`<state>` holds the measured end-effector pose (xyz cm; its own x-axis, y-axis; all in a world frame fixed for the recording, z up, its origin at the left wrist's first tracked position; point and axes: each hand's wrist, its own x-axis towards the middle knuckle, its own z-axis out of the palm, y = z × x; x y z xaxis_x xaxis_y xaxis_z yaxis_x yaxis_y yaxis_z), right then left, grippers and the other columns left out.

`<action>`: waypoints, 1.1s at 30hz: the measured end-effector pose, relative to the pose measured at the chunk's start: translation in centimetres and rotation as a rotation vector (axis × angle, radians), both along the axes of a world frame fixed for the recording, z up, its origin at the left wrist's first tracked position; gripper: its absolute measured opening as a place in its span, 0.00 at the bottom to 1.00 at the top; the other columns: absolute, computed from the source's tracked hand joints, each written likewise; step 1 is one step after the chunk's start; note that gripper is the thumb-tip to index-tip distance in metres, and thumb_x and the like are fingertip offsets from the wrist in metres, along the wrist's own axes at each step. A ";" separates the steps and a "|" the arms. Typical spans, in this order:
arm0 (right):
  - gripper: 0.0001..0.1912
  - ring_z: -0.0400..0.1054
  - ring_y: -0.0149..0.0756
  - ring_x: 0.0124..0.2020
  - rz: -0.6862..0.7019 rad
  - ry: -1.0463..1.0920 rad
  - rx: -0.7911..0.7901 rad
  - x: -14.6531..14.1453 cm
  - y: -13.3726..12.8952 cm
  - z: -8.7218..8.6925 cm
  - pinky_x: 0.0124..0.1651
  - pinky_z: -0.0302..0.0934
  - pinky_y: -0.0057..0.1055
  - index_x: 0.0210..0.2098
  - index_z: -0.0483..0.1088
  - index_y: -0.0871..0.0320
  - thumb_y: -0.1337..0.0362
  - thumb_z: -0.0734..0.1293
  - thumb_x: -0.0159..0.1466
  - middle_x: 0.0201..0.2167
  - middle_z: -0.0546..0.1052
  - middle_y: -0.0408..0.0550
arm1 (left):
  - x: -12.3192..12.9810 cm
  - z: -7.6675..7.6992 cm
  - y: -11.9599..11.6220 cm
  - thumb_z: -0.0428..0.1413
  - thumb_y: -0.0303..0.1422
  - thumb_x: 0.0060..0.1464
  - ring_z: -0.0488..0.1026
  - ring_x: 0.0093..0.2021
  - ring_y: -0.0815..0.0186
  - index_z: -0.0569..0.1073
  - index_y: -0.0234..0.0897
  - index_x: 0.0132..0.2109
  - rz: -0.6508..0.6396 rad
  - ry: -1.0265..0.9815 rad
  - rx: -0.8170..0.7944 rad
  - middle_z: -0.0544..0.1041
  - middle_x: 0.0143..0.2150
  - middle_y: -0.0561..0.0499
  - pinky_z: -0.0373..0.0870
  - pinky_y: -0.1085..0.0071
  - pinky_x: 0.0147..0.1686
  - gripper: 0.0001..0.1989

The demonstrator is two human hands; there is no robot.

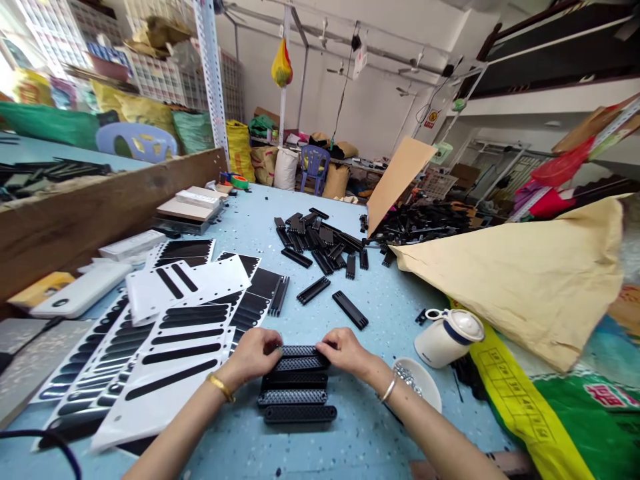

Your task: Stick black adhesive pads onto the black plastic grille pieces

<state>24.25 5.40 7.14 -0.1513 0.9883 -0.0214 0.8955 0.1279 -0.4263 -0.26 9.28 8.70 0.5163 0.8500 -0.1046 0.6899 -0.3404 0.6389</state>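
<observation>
Several dark perforated strips (295, 397) lie stacked in a row on the blue table (350, 427), one behind another. My left hand (257, 353) pinches the left end of the farthest strip (299, 351), and my right hand (345, 350) has its fingers closed on the right end. Beyond my hands two black grooved bars (349, 310) lie apart from a heap of similar bars (325, 240). White sheets with black strips (187, 360) are spread left of my left hand. A white bowl of small metal parts (433, 387) is beside my right forearm.
A white lidded mug (447, 339) stands at the right, near brown paper (520, 267) and a green and yellow sack (560, 407). Boxes (193, 207) and a white device (80, 290) line the wooden board (110, 207) at the left. A cardboard sheet (397, 183) leans behind.
</observation>
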 end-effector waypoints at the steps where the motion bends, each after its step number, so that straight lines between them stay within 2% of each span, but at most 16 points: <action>1: 0.14 0.69 0.32 0.25 -0.028 -0.007 -0.001 0.5 0.1 0.1 0.30 0.57 0.26 0.26 0.78 0.57 0.57 0.67 0.63 0.21 0.77 0.42 | -0.2 0.1 -0.4 0.54 0.32 0.50 0.73 0.29 0.64 0.79 0.37 0.32 -0.009 -0.012 0.002 0.78 0.25 0.53 0.64 0.71 0.31 0.08; 3: 0.11 0.72 0.34 0.31 -0.126 -0.035 0.016 2.1 0.6 0.4 0.34 0.59 0.27 0.32 0.78 0.58 0.59 0.66 0.64 0.28 0.79 0.45 | -0.5 0.3 -0.7 0.52 0.35 0.51 0.72 0.26 0.64 0.79 0.37 0.29 -0.010 -0.036 0.007 0.77 0.23 0.53 0.63 0.71 0.29 0.12; 5: 0.11 0.73 0.41 0.39 -0.256 -0.079 0.037 4.3 1.5 0.6 0.41 0.61 0.31 0.40 0.77 0.61 0.61 0.67 0.64 0.37 0.79 0.53 | -0.6 0.3 -0.7 0.50 0.36 0.52 0.72 0.26 0.63 0.80 0.37 0.29 0.020 -0.061 0.022 0.77 0.23 0.52 0.64 0.70 0.30 0.15; 7: 0.11 0.72 0.45 0.45 -0.348 -0.112 0.026 6.3 2.7 0.8 0.45 0.62 0.36 0.42 0.75 0.64 0.62 0.68 0.64 0.41 0.78 0.58 | -0.6 0.2 -0.5 0.48 0.37 0.53 0.74 0.30 0.60 0.80 0.37 0.33 0.069 -0.099 0.037 0.80 0.27 0.49 0.67 0.67 0.35 0.17; 9: 0.12 0.72 0.44 0.46 -0.380 -0.116 -0.010 7.5 4.0 0.9 0.48 0.64 0.40 0.44 0.73 0.63 0.61 0.68 0.65 0.44 0.76 0.55 | -0.5 0.0 -0.4 0.47 0.39 0.54 0.77 0.36 0.57 0.80 0.36 0.38 0.109 -0.156 0.037 0.82 0.35 0.47 0.69 0.65 0.41 0.19; 13: 0.14 0.71 0.40 0.46 -0.363 -0.029 -0.046 6.9 5.5 0.8 0.48 0.68 0.43 0.51 0.68 0.58 0.59 0.66 0.68 0.50 0.72 0.50 | -0.3 -0.8 -1.5 0.45 0.43 0.57 0.77 0.47 0.57 0.78 0.36 0.46 0.183 -0.280 -0.005 0.82 0.45 0.47 0.71 0.66 0.49 0.22; 15: 0.13 0.70 0.41 0.48 -0.357 0.052 -0.024 5.5 5.3 0.7 0.49 0.66 0.43 0.49 0.70 0.59 0.60 0.65 0.68 0.50 0.73 0.51 | -0.2 -1.3 -2.7 0.43 0.45 0.60 0.75 0.53 0.56 0.75 0.34 0.51 0.246 -0.324 -0.011 0.80 0.51 0.45 0.69 0.64 0.54 0.25; 17: 0.10 0.70 0.41 0.47 -0.348 0.158 0.003 3.6 4.1 0.4 0.50 0.64 0.39 0.42 0.73 0.61 0.62 0.64 0.69 0.45 0.75 0.52 | -0.1 -1.9 -4.1 0.42 0.45 0.61 0.71 0.58 0.56 0.71 0.33 0.57 0.301 -0.366 -0.015 0.76 0.57 0.45 0.65 0.61 0.59 0.27; 19: 0.15 0.71 0.39 0.43 -0.329 0.290 0.015 1.4 2.1 0.0 0.46 0.63 0.32 0.33 0.76 0.62 0.63 0.60 0.70 0.36 0.77 0.52 | 0.1 -2.4 -5.3 0.42 0.45 0.61 0.69 0.60 0.56 0.69 0.33 0.59 0.339 -0.421 -0.028 0.74 0.60 0.45 0.62 0.60 0.62 0.27; 22: 0.22 0.72 0.36 0.34 -0.301 0.508 0.013 -1.4 -1.6 -0.8 0.38 0.63 0.28 0.31 0.77 0.62 0.59 0.57 0.70 0.28 0.78 0.47 | 0.7 -2.9 -6.4 0.44 0.45 0.60 0.69 0.60 0.56 0.71 0.34 0.57 0.389 -0.502 -0.057 0.74 0.59 0.44 0.61 0.60 0.62 0.27; 25: 0.26 0.73 0.37 0.34 -0.346 0.685 0.053 -3.0 -4.9 -1.3 0.38 0.64 0.29 0.33 0.78 0.61 0.54 0.54 0.70 0.29 0.79 0.48 | 1.2 -3.0 -7.1 0.45 0.46 0.60 0.72 0.57 0.56 0.74 0.37 0.52 0.403 -0.537 -0.080 0.78 0.54 0.46 0.65 0.60 0.59 0.23; 29: 0.27 0.73 0.40 0.39 -0.449 0.833 0.123 -3.4 -8.1 -1.4 0.43 0.64 0.31 0.36 0.79 0.59 0.52 0.53 0.70 0.33 0.81 0.50 | 1.6 -3.0 -7.9 0.46 0.48 0.58 0.75 0.51 0.54 0.77 0.38 0.46 0.403 -0.559 -0.075 0.81 0.47 0.46 0.70 0.59 0.54 0.23; 33: 0.23 0.73 0.42 0.43 -0.517 0.984 0.213 -3.2 -9.9 -1.7 0.48 0.63 0.34 0.40 0.79 0.57 0.50 0.57 0.68 0.39 0.81 0.51 | 1.5 -3.1 -8.6 0.47 0.50 0.57 0.74 0.55 0.51 0.76 0.34 0.50 0.398 -0.554 -0.054 0.79 0.52 0.43 0.67 0.56 0.57 0.27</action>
<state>21.04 -4.54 5.45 0.4185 0.9064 0.0580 0.1494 -0.0058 -0.9888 1.19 0.67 5.61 0.1553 0.9871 0.0377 0.3223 -0.0867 0.9427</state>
